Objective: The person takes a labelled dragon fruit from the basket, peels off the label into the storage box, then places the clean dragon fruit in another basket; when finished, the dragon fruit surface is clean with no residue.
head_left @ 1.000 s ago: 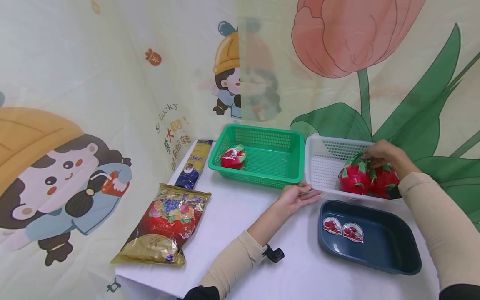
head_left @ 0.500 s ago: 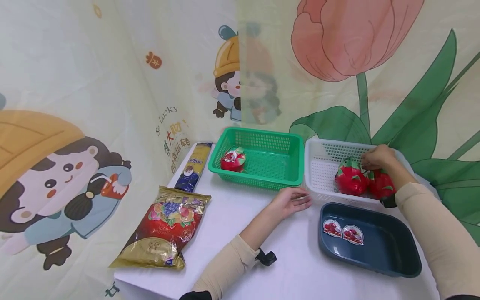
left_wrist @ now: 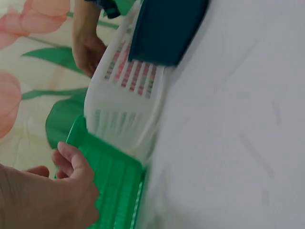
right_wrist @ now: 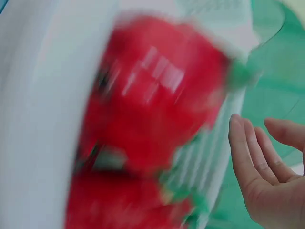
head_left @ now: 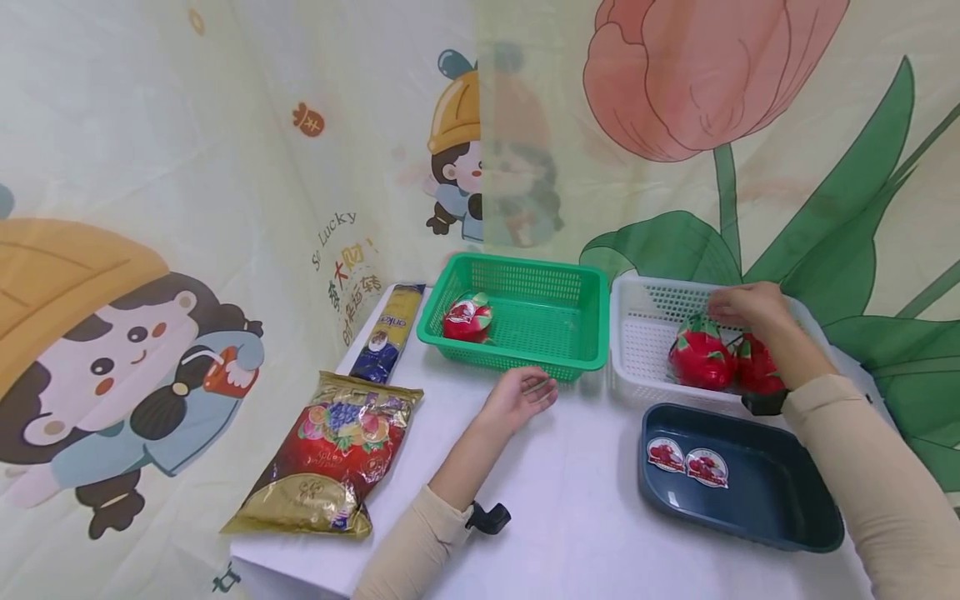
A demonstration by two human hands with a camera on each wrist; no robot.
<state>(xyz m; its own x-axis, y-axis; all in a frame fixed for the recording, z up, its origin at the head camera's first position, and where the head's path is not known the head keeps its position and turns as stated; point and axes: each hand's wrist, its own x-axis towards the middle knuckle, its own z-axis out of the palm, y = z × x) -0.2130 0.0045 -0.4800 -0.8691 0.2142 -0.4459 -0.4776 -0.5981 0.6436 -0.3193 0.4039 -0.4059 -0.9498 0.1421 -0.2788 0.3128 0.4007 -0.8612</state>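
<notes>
Two red dragon fruits with green tips lie side by side at the right end of the white basket (head_left: 645, 333); the nearer-left dragon fruit (head_left: 702, 357) shows fully, while the right wrist partly covers the other dragon fruit (head_left: 757, 367). My right hand (head_left: 750, 307) hovers over them, fingers extended and holding nothing; in the right wrist view the hand (right_wrist: 267, 167) is apart from the fruit (right_wrist: 157, 90). Just in front of the green basket (head_left: 517, 362) is my left hand (head_left: 519, 397), relaxed, with nothing in it. A third dragon fruit (head_left: 467, 318), bearing a sticker, sits inside that basket's left end.
A dark blue tray (head_left: 750, 517) with two round fruit stickers (head_left: 686, 462) stands in front of the white basket. On the left lie a red and gold candy bag (head_left: 330, 458) and a blue and yellow packet (head_left: 388, 333). Printed cloth walls (head_left: 300, 183) enclose the white table (head_left: 570, 517).
My left hand has left the white basket's edge and moved left toward the green basket. My right hand has let go of the dragon fruit and lifted slightly above it.
</notes>
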